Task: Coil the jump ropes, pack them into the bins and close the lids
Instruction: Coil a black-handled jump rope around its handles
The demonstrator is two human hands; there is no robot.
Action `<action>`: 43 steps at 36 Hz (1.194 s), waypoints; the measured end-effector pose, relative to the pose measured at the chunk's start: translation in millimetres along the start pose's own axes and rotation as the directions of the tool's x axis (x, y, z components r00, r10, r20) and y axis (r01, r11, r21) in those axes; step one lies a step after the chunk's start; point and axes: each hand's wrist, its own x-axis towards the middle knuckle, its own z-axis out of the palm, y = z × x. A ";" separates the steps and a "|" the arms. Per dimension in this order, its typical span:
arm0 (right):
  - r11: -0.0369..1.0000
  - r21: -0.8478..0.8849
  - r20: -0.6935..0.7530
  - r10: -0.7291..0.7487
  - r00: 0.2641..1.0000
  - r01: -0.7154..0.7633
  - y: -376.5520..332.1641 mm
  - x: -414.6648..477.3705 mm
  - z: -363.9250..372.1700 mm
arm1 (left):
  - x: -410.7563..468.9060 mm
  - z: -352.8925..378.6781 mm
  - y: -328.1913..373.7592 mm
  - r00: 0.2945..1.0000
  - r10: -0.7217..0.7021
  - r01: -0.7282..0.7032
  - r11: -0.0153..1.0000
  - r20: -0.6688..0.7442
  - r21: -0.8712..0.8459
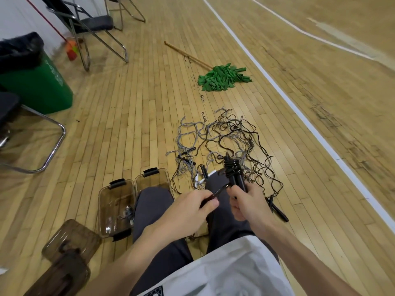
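Note:
My right hand (248,199) grips the black handles of a jump rope (233,169), with black cord wound in coils around their upper part. My left hand (192,208) pinches the loose end of that cord just left of the handles. A tangle of black and grey jump ropes (218,144) lies on the wooden floor ahead of my knees. Two brown see-through bins stand open at my left: the nearer bin (115,208) holds a coiled rope, and the other bin (152,178) is partly hidden by my knee. Two brown lids (70,242) lie on the floor at lower left.
A green mop (222,77) with a wooden stick lies further ahead. A green trash bin (36,82) and folding chairs (92,24) stand at the left. Another black handle (277,210) lies by my right knee. A white court line (299,112) crosses the floor at right.

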 end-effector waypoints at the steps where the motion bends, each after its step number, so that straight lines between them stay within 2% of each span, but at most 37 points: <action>1: 1.000 -0.024 0.010 0.012 1.000 -0.012 0.8 0.8 -0.9 | -0.7 -3.4 1.0 1.000 0.008 -0.008 0.998 -0.001 0.069; 4: 0.994 -0.097 0.061 0.052 0.997 -0.046 2.9 2.0 -3.8 | -2.3 -12.3 5.1 0.997 0.073 -0.063 0.930 -0.014 0.361; 8: 0.981 -0.186 0.137 0.088 0.987 -0.061 3.4 1.3 -4.9 | -3.5 -22.2 15.7 0.979 0.198 -0.182 0.749 0.047 0.638; 12: 0.959 -0.268 0.208 0.151 0.966 -0.092 2.2 -1.0 -3.7 | 1.5 -40.1 27.1 0.938 0.293 -0.334 0.617 0.185 0.713; 15: 0.928 -0.356 0.287 0.219 0.933 -0.108 -2.0 -6.2 -3.9 | 6.8 -51.9 34.0 0.897 0.374 -0.423 0.576 0.234 0.699; 20: 0.838 -0.544 0.388 0.297 0.873 -0.043 -10.5 -19.2 -2.6 | 20.5 -57.6 23.6 0.815 0.517 -0.567 0.616 0.263 0.547; 26: 0.727 -0.683 0.465 0.364 0.807 0.066 -19.9 -32.8 -4.6 | 27.8 -47.8 28.9 0.841 0.367 -0.497 0.813 0.397 0.302; 28: 0.712 -0.696 0.473 0.356 0.806 0.094 -22.1 -35.5 -6.3 | 27.1 -44.3 28.9 0.858 0.320 -0.417 0.891 0.402 0.180; 32: 0.803 -0.593 0.531 0.329 0.781 0.065 -28.5 -37.0 -10.4 | 23.7 -39.1 24.6 0.908 0.264 -0.260 0.964 0.325 -0.056; 35: 0.911 -0.412 0.635 0.301 0.711 -0.018 -35.9 -37.3 -13.1 | 22.1 -39.9 19.9 0.940 0.240 -0.192 0.959 0.240 -0.209; 38: 0.958 -0.278 0.687 0.247 0.683 -0.067 -38.1 -34.3 -18.9 | 22.2 -45.5 16.3 0.955 0.225 -0.170 0.949 0.194 -0.266; 40: 0.971 -0.226 0.679 0.212 0.703 -0.075 -36.4 -31.9 -21.2 | 22.6 -49.1 14.5 0.962 0.211 -0.154 0.942 0.170 -0.297; 43: 0.969 -0.240 0.591 0.189 0.784 -0.053 -34.6 -34.9 -16.6 | 22.4 -50.5 14.6 0.963 0.194 -0.122 0.934 0.188 -0.335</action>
